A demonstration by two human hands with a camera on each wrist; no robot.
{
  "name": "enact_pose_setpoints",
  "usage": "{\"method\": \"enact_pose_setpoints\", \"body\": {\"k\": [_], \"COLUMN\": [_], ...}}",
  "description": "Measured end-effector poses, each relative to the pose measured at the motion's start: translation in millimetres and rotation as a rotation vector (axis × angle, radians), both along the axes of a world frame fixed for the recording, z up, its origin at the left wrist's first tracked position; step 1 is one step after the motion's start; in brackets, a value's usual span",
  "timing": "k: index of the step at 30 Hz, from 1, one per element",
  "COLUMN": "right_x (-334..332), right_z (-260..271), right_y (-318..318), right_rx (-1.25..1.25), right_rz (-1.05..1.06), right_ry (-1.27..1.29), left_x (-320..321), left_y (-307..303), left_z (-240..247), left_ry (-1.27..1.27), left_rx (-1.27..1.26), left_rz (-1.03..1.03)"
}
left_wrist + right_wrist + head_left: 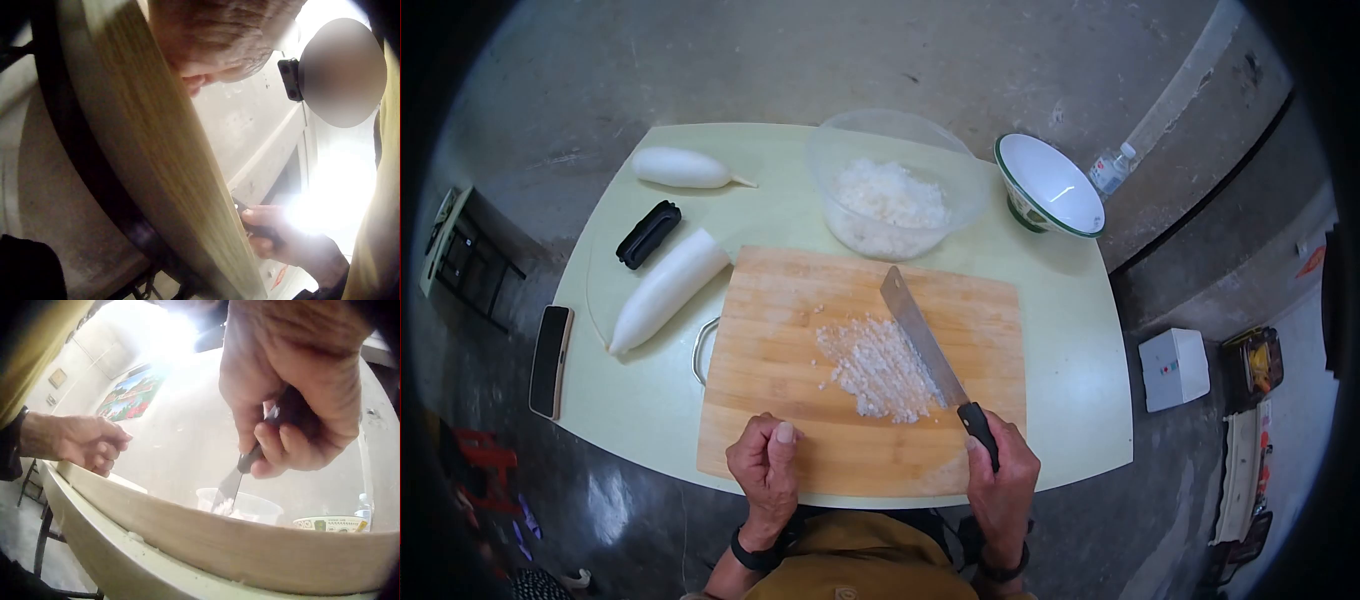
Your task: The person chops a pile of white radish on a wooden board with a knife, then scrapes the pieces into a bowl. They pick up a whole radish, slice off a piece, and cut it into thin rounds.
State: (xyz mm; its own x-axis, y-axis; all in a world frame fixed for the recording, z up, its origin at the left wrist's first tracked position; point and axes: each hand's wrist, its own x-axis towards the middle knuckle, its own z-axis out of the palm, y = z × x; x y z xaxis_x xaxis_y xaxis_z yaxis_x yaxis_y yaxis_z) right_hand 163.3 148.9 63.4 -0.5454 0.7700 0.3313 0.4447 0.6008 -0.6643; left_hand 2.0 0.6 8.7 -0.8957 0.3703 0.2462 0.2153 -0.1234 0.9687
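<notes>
A wooden cutting board (780,340) lies on the pale table (1070,330) with a pile of finely chopped white radish (878,368) at its middle. My right hand (1000,470) grips the black handle of a knife (922,345), whose blade lies against the right side of the pile. In the right wrist view the right hand (294,400) wraps the knife handle (250,456). My left hand (766,465) is curled in a loose fist at the board's near edge, holding nothing, and shows as the left hand (81,440) from the right wrist.
A clear bowl (895,180) of chopped radish stands behind the board. A white bowl with a green rim (1050,185) sits at the back right. Two white radishes (665,290) (683,168), a black object (648,234) and a phone (551,360) lie on the left.
</notes>
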Motion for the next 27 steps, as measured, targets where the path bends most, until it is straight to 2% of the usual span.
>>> {"method": "enact_pose_setpoints", "body": {"k": [5, 8, 11, 13, 27], "right_x": [1.9, 0.9, -0.4, -0.7, 4.0], "right_z": [1.9, -3.0, 1.7, -2.5, -2.4], "right_y": [-2.3, 1.9, -2.4, 1.2, 3.7], "right_rx": [-0.069, 0.011, -0.058, 0.037, 0.033], "right_rz": [-0.015, 0.061, -0.003, 0.043, -0.016], "right_ry": [0.022, 0.022, 0.022, -0.004, 0.017], "left_x": [0.3, -0.8, -0.6, 0.2, 0.3], "left_y": [-0.3, 0.5, -0.8, 0.1, 0.2], "left_z": [-3.8, -1.4, -3.5, -1.7, -1.6], "left_ry": [0.011, 0.019, 0.007, 0.014, 0.012], "left_rx": [-0.008, 0.002, 0.004, -0.005, -0.005], "left_rz": [0.003, 0.003, -0.002, 0.01, 0.007]}}
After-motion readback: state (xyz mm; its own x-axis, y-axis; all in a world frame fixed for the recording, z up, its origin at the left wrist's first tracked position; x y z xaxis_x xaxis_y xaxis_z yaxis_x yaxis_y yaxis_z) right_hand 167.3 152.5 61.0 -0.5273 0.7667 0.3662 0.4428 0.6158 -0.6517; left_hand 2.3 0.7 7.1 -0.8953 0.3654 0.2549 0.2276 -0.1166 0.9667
